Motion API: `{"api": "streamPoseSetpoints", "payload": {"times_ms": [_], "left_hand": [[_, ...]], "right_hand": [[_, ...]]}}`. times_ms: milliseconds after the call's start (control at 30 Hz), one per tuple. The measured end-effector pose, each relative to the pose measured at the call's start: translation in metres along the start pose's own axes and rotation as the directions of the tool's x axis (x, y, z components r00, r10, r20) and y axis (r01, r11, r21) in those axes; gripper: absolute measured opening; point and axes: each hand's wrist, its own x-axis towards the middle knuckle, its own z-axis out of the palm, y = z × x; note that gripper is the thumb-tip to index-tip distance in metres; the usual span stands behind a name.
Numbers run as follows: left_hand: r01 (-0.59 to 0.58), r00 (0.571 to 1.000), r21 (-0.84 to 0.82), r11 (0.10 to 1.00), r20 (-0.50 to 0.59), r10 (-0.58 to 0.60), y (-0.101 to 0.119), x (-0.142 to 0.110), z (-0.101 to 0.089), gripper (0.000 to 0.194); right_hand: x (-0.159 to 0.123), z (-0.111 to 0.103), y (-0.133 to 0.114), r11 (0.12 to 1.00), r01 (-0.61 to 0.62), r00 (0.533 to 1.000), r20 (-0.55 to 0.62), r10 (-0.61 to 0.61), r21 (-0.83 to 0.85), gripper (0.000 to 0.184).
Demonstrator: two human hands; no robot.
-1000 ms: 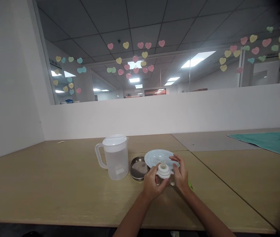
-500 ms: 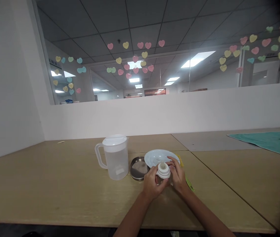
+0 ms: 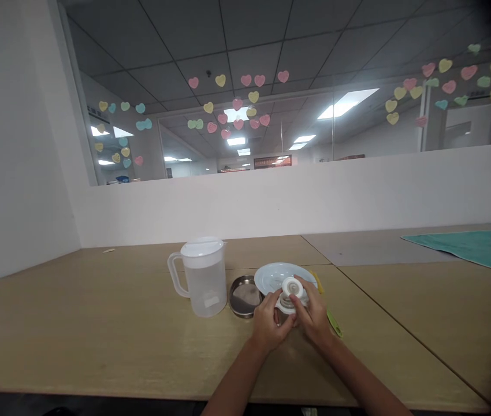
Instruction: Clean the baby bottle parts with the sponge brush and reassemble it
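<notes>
Both my hands meet over a small clear baby bottle with a white cap [image 3: 290, 294] on the tan table [image 3: 98, 329]. My left hand [image 3: 269, 323] grips the bottle's body from the left. My right hand [image 3: 312, 315] is closed on the white cap, which is tilted up off the bottle's top toward me. A white plate [image 3: 278, 274] lies just behind the bottle. A small round metal tin [image 3: 243, 296] stands to the left of my left hand. A clear plastic jug with a white lid [image 3: 202, 276] stands further left.
A green and yellow utensil [image 3: 334, 323] lies on the table just right of my right hand. A teal mat [image 3: 471, 245] lies at the far right. A white partition wall [image 3: 297, 199] runs along the table's back edge.
The white cap sat level on the bottle before; now my right hand has tipped it up and back toward me. My left hand has stayed on the bottle.
</notes>
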Motion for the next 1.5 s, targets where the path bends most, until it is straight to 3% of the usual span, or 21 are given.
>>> {"api": "streamPoseSetpoints", "payload": {"times_ms": [100,200,333,433,600,733,1000,1300,1367,1500], "left_hand": [[0.005,1.0,0.002,1.0,-0.005,-0.005,-0.001,-0.001,0.001,0.052],[0.013,1.0,0.016,1.0,-0.006,-0.013,-0.002,-0.002,0.002,0.051],[0.025,1.0,0.025,0.999,-0.005,-0.025,-0.002,-0.003,0.002,0.051],[0.031,1.0,0.019,0.999,-0.006,-0.03,-0.002,-0.003,0.002,0.05],[0.026,0.999,0.025,0.999,-0.024,-0.025,0.0,-0.004,0.003,0.049],[0.04,0.999,0.033,0.999,-0.034,-0.039,0.004,-0.004,0.002,0.046],[0.058,0.998,0.025,0.998,-0.024,-0.057,0.004,-0.004,0.003,0.048],[0.062,0.998,0.018,0.998,-0.011,-0.062,0.005,-0.003,0.002,0.047],[0.065,0.998,0.023,0.998,-0.007,-0.065,0.005,-0.003,0.002,0.047],[0.064,0.998,0.033,0.997,-0.006,-0.064,0.004,-0.002,0.003,0.046]], "right_hand": [[0.005,0.004,0.0,0.986,-0.142,0.987,-0.061,0.147,0.087,0.042],[0.024,0.006,-0.008,0.928,-0.269,0.944,-0.12,0.307,0.257,0.047],[0.058,0.003,-0.023,0.853,-0.335,0.883,-0.183,0.432,0.4,0.05],[0.074,0.001,-0.022,0.837,-0.339,0.875,-0.184,0.448,0.43,0.048],[0.073,0.003,0.004,0.815,-0.361,0.857,-0.183,0.482,0.453,0.044],[0.061,0.005,0.03,0.787,-0.431,0.81,-0.194,0.553,0.442,0.041],[0.051,0.005,0.059,0.787,-0.557,0.781,-0.153,0.605,0.266,0.055],[0.049,0.003,0.056,0.864,-0.482,0.834,-0.223,0.504,0.148,0.058],[0.048,0.004,0.055,0.86,-0.487,0.845,-0.166,0.508,0.154,0.057],[0.045,0.008,0.052,0.872,-0.476,0.878,0.114,0.465,0.112,0.048]]}}
